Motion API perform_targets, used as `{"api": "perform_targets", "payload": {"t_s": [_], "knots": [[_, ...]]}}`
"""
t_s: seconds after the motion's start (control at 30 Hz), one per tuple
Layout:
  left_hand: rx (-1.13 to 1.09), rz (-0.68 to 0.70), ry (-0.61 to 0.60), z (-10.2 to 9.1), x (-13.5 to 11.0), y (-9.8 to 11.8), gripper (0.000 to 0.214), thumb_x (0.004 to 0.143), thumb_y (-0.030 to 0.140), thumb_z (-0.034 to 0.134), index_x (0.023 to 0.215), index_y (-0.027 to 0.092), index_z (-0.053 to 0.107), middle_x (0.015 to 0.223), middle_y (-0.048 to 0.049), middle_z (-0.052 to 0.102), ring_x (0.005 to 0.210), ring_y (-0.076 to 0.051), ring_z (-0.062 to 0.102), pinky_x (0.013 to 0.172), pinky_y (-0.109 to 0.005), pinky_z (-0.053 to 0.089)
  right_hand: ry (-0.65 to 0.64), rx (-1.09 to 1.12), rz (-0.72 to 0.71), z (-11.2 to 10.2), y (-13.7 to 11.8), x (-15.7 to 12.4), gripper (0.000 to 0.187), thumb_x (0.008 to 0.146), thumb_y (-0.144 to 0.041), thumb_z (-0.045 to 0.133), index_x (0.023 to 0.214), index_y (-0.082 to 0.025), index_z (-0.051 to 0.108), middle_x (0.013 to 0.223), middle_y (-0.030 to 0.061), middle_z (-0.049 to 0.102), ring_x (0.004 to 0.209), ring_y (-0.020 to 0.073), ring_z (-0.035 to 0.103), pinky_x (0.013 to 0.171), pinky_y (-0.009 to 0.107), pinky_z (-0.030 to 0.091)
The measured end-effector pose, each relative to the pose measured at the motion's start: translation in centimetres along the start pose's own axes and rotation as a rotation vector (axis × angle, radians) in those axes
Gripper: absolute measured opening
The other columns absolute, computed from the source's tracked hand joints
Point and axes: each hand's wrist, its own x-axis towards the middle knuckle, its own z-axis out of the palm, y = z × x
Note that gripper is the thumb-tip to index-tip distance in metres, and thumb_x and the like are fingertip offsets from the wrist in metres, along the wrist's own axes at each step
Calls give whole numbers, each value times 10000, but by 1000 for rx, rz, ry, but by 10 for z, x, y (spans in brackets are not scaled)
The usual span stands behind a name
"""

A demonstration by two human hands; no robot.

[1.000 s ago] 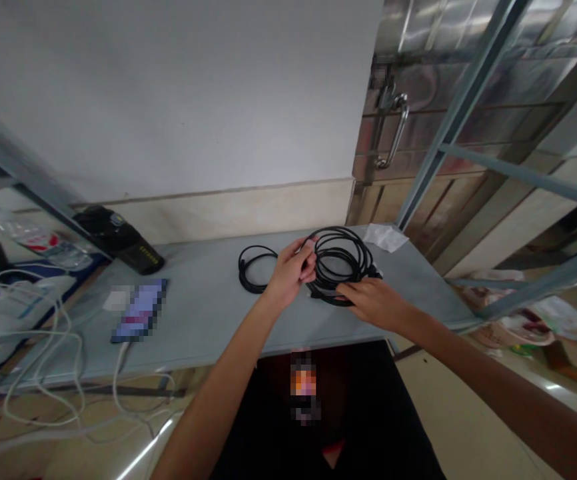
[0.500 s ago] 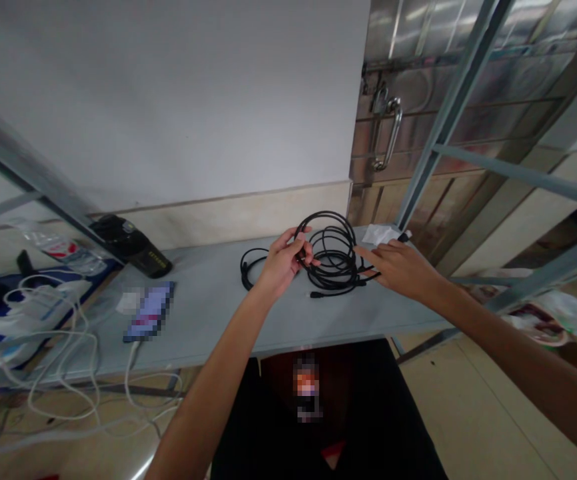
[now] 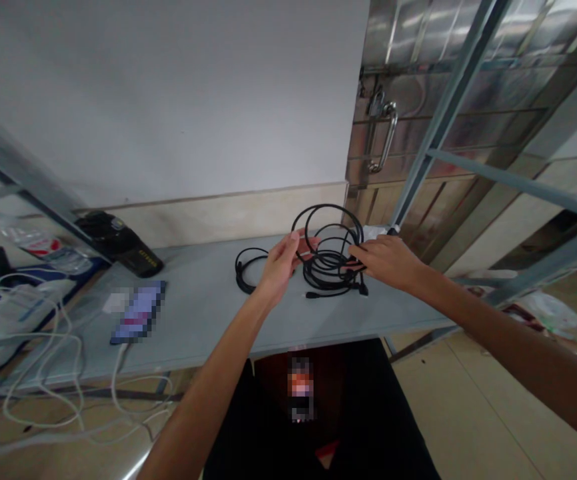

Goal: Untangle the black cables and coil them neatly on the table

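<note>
Loops of a black cable point(image 3: 331, 207) stand raised between my two hands. Along the loops' left side, my left hand point(image 3: 284, 259) holds them loosely between the thumb and partly stretched fingers. On the right, my right hand point(image 3: 386, 259) is closed on the cable, with the fingertips at the loops' edge. A dark cable end shows just above its knuckles. More black coils lie on the grey table point(image 3: 198, 300) beneath, and a cable plug point(image 3: 312, 295) rests at their front. Another black cable coil point(image 3: 241, 277) lies left of my left hand, partly hidden by it.
Toward the left are a phone point(image 3: 139, 312) with a white cord, a black bottle point(image 3: 121, 243), a clear plastic bottle point(image 3: 51, 248) and a white power strip point(image 3: 28, 307) with tangled cords. Metal posts point(image 3: 451, 113) frame the table. A white wall stands behind.
My left hand's fingers have loosened and spread. The raised loops have widened and shifted slightly. My right hand has drawn closer around the cable. The whole view has moved a little.
</note>
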Motion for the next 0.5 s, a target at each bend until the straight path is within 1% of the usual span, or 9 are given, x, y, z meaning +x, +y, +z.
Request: {"api": "perform_targets", "payload": {"t_s": [0.07,0.13,0.2,0.3,0.33,0.4,0.5], "knots": [[156,86,48,3,-9,-15,544,1056,658,672,1348,203,735,1336,-143,786,1285,-286,717,1148,-443,542,25,64,107,-5,4,7,331,1129,-519,615,1167,-208,722,969,108,838,873,316,786,670,366,329],[328,176,48,6,-21,-30,566,1053,649,681,1419,218,688,1436,-155,724,1336,-300,680,1196,-481,507,62,167,219,-5,7,15,360,1117,-569,619,1164,-226,720,968,98,839,868,310,781,648,352,308],[460,267,22,8,-33,-43,610,1049,609,709,1518,231,612,1531,-174,641,1377,-310,645,1199,-503,507,127,304,305,-2,10,22,380,1093,-609,641,1139,-239,711,963,82,830,863,301,766,655,339,328],[553,355,0,11,-45,-52,678,1037,534,756,1610,256,524,1599,-189,549,1407,-316,619,1159,-497,549,226,541,352,5,12,29,430,1061,-667,652,1023,-241,687,905,59,785,836,276,728,690,330,385],[558,363,5,12,-46,-53,699,1029,516,772,1624,263,507,1604,-191,543,1399,-315,626,1138,-490,566,249,611,349,7,12,30,447,1057,-679,648,988,-239,679,894,57,770,827,268,713,700,330,397],[539,335,-7,15,-47,-53,706,1017,491,792,1621,261,507,1564,-193,590,1357,-315,660,1066,-468,608,267,727,328,9,11,31,468,1057,-687,636,948,-233,672,888,54,749,814,253,685,708,333,407],[517,230,-107,22,-43,-56,570,1000,464,811,1484,222,631,1417,-182,720,1273,-317,719,922,-409,647,241,823,325,8,5,32,483,1051,-693,628,923,-230,678,834,30,706,754,218,624,678,330,388]]}}
